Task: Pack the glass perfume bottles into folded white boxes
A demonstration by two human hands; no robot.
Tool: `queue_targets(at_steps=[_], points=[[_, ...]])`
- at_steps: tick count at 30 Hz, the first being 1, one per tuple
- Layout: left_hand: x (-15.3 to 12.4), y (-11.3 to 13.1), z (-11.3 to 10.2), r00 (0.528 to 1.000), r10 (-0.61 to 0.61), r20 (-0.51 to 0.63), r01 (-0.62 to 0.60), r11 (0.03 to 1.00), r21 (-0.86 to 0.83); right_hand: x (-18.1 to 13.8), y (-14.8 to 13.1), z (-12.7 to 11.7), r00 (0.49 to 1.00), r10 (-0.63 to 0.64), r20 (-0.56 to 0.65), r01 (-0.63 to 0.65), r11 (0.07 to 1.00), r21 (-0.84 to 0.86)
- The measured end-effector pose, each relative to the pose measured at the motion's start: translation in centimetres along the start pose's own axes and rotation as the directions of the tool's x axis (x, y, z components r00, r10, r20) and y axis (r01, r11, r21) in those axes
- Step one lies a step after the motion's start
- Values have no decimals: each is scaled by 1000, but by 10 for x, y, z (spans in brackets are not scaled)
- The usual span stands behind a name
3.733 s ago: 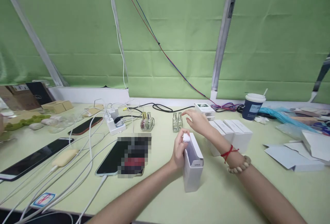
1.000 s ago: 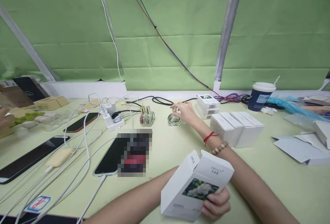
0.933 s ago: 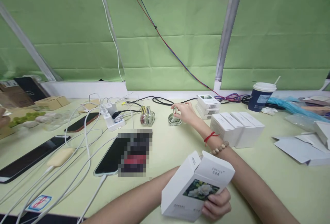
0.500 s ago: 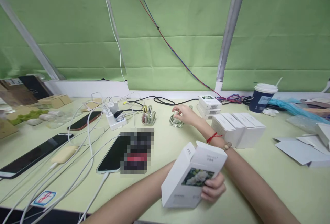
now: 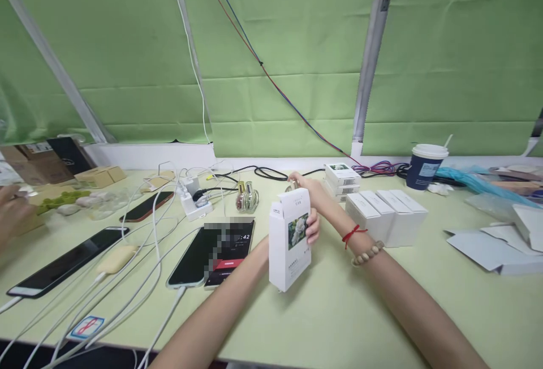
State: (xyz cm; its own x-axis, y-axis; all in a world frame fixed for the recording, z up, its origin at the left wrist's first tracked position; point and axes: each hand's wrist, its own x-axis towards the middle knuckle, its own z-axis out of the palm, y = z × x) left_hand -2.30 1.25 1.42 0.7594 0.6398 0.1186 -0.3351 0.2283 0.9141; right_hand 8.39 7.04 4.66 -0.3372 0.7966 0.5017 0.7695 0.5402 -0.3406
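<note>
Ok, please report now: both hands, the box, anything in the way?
Left hand grips white box, top flap raised. Right hand beyond it, at a bottle, grip unclear. Box hides most of the bottle.

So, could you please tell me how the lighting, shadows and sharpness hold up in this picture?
In the head view, light looks soft and fairly even, with faint shadows on the table; in the head view, the lower print on the box is too small to read; also in the head view, blocky pixels cover part of the phones.
</note>
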Motion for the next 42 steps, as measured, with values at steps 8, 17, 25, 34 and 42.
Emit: queue_targets(at_steps=[8, 17, 25, 34, 42], points=[[4, -18, 5, 799, 253, -545, -130, 958, 254, -5, -5, -86, 902, 172, -397, -52, 954, 295], [3, -27, -9, 589, 603, -538, -189, 750, 634, -21, -10, -111, 978, -193, -77, 204, 821, 534], [1, -25, -4, 569, 687, -453, -184, 643, 744, -17, -2, -100, 964, -226, 137, 159, 910, 384], [2, -28, -11, 590, 679, -437, -171, 634, 754, -12, 2, -87, 939, -306, 159, 258, 929, 266], [2, -24, -14, 588, 698, -409, -66, 545, 836, -8, 2, -80, 967, -232, 105, 210, 960, 185]])
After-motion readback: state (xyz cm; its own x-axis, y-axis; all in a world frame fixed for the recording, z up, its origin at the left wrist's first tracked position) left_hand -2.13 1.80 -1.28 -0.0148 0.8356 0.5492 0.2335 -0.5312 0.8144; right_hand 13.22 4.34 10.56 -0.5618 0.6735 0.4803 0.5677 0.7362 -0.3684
